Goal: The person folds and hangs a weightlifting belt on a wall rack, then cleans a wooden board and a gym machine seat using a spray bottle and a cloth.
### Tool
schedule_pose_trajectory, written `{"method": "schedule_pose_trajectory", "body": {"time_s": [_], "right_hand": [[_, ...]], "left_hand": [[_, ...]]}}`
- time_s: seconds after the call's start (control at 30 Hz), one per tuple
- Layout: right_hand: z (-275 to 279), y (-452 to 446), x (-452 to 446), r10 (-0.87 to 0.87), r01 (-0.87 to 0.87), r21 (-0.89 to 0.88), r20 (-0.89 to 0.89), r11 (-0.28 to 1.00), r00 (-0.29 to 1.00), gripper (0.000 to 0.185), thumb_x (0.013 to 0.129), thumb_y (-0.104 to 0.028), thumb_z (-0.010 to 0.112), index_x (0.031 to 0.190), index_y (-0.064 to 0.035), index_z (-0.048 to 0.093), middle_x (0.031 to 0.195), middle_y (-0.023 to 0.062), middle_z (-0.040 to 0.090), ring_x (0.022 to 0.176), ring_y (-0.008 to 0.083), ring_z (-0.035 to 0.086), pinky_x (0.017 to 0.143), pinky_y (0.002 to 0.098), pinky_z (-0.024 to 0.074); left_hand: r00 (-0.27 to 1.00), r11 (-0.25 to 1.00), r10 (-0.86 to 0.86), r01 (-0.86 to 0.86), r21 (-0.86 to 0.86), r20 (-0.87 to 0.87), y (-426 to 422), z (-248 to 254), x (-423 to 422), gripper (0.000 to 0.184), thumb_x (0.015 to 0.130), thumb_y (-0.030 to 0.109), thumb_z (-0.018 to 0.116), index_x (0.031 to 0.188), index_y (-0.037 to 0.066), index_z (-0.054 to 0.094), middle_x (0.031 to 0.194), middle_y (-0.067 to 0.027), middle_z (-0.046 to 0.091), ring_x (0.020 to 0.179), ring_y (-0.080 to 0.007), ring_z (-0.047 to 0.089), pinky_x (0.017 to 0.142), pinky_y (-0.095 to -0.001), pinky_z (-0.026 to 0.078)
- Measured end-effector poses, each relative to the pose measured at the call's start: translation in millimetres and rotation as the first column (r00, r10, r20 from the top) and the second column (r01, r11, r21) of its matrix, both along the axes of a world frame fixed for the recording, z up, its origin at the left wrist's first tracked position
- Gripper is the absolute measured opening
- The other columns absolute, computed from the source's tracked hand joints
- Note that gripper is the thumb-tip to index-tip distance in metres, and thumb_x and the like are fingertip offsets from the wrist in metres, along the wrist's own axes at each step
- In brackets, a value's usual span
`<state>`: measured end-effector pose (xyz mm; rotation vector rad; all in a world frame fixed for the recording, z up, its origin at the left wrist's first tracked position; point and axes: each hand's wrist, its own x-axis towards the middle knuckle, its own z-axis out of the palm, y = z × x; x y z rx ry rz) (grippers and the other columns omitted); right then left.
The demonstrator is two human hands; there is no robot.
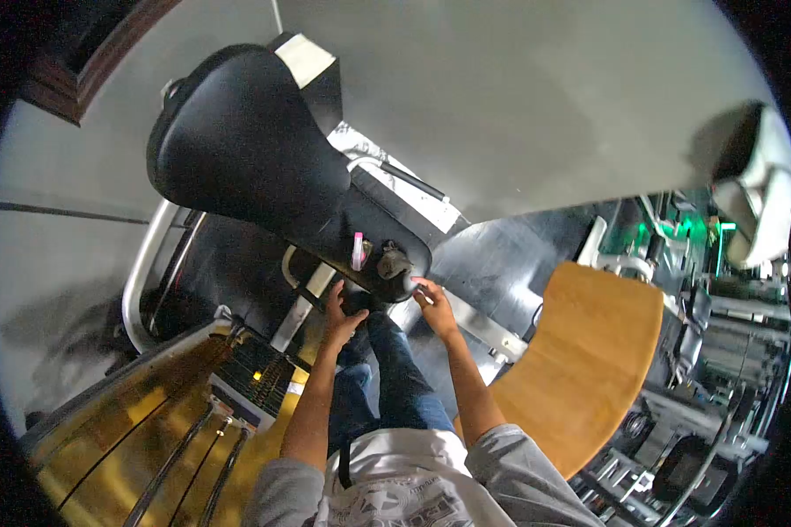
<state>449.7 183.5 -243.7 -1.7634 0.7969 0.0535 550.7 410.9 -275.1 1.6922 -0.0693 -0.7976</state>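
Note:
A black padded exercise bench [246, 140] stretches from the upper left to a narrow rounded end in front of me. On that end lie a dark, crumpled cloth-like item [394, 262], whose kind I cannot make out, and a small pink and white item [358, 251]. My left hand [343, 316] is beside the near edge of the pad, thumb and fingers apart, with nothing in it. At the tip of the pad, my right hand [434, 307] has its fingers slightly bent and spread. Its fingertips are at the pad's edge; whether they touch it is unclear.
A tan curved padded board [580, 351] is at the right. Beyond it stand several gym machines [694, 439]. A silver tube frame [136, 281] is at the left, above a yellowish reflective panel [123, 439]. A black bar handle [413, 180] juts out behind the bench.

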Motion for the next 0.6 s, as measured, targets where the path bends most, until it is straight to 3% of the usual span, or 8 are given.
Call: {"method": "schedule_pose_trajectory", "body": {"time_s": [0.03,0.07,0.17,0.23,0.3,0.43,0.5,0.6], "right_hand": [[-16.1,-13.5,11.2,0.091,-0.097,-0.163,-0.043,0.982,0.995,0.033,0.094,-0.013,0.064,0.127,-0.0159,0.062,0.125,0.0112,0.06,0.116,0.0232,0.058,0.096,0.0348,0.0462],[-32.6,-20.5,16.7,0.11,-0.117,-0.158,-0.052,0.98,0.993,0.033,0.094,-0.013,0.064,0.127,-0.0159,0.062,0.125,0.0112,0.06,0.116,0.0232,0.058,0.096,0.0348,0.0462],[-76.2,-36.1,28.3,0.27,-0.248,-0.26,0.049,0.933,0.962,0.043,0.086,-0.015,0.073,0.127,-0.0118,0.06,0.128,0.0153,0.06,0.12,0.0334,0.055,0.102,0.0414,0.0435],[-116.9,-45.1,52.0,0.306,-0.288,-0.215,0.054,0.933,0.95,0.054,0.082,-0.023,0.078,0.13,-0.012,0.057,0.13,0.0164,0.059,0.125,0.0375,0.051,0.105,0.044,0.0417],[-120.3,-37.2,77.6,0.328,-0.331,-0.29,-0.061,0.898,0.943,0.067,0.073,-0.028,0.084,0.132,-0.0156,0.055,0.133,0.0164,0.057,0.125,0.0408,0.049,0.104,0.0446,0.0421],[-135.9,-14.1,102.0,0.409,-0.452,-0.401,-0.192,0.797,0.892,0.073,0.066,-0.028,0.086,0.131,-0.0189,0.056,0.134,0.0151,0.056,0.123,0.0434,0.05,0.103,0.0469,0.0434],[-135.6,-8.9,105.3,0.353,-0.508,-0.307,-0.44,0.805,0.826,0.068,0.066,-0.025,0.085,0.127,-0.0199,0.057,0.132,0.0193,0.056,0.122,0.0459,0.049,0.101,0.0476,0.0453],[-136.8,-21.8,100.5,0.483,-0.551,-0.332,-0.27,0.766,0.833,0.064,0.067,-0.024,0.084,0.124,-0.0194,0.057,0.13,0.0259,0.053,0.116,0.0431,0.053,0.096,0.0475,0.0487]], "left_hand": [[0.996,0.998,-0.018,0.012,0.066,0.086,-9.5,-19.8,4.2,0.099,0.074,0.018,0.086,0.152,0.013,0.025,0.152,-0.0146,0.031,0.14,-0.0354,0.031,0.117,-0.0474,0.027],[0.993,0.996,0.015,-0.025,0.08,0.115,-17.2,-39.3,4.5,0.109,0.069,0.02,0.089,0.154,0.013,0.021,0.153,-0.0163,0.029,0.141,-0.0362,0.029,0.117,-0.0467,0.026],[0.97,0.985,0.106,-0.132,0.109,0.219,-37.3,-72.4,20.3,0.114,0.065,0.021,0.091,0.154,0.013,0.02,0.154,-0.0169,0.027,0.142,-0.0358,0.027,0.117,-0.0468,0.026],[0.964,0.985,0.128,-0.15,0.082,0.234,-54.4,-76.6,44.3,0.115,0.064,0.026,0.091,0.154,0.014,0.021,0.154,-0.0178,0.028,0.143,-0.0369,0.027,0.116,-0.0479,0.028],[0.926,0.989,0.029,-0.082,0.126,0.375,-68.3,-69.7,62.5,0.097,0.071,0.029,0.087,0.15,0.012,0.033,0.15,-0.0185,0.038,0.139,-0.0409,0.035,0.114,-0.0484,0.031],[0.883,0.993,-0.063,0.008,0.119,0.465,-84.5,-97.0,71.6,0.075,0.079,0.032,0.081,0.142,0.01,0.046,0.143,-0.0202,0.046,0.13,-0.0436,0.046,0.111,-0.0484,0.037],[0.719,0.915,-0.284,0.004,0.405,0.635,-90.0,-106.5,65.9,0.058,0.085,0.029,0.077,0.134,0.009,0.053,0.13,-0.0195,0.058,0.12,-0.0405,0.056,0.105,-0.0469,0.044],[0.851,0.961,-0.165,0.024,0.277,0.499,-91.1,-98.2,62.6,0.051,0.087,0.027,0.076,0.129,0.006,0.054,0.115,-0.0165,0.066,0.108,-0.034,0.064,0.095,-0.0425,0.051]]}}
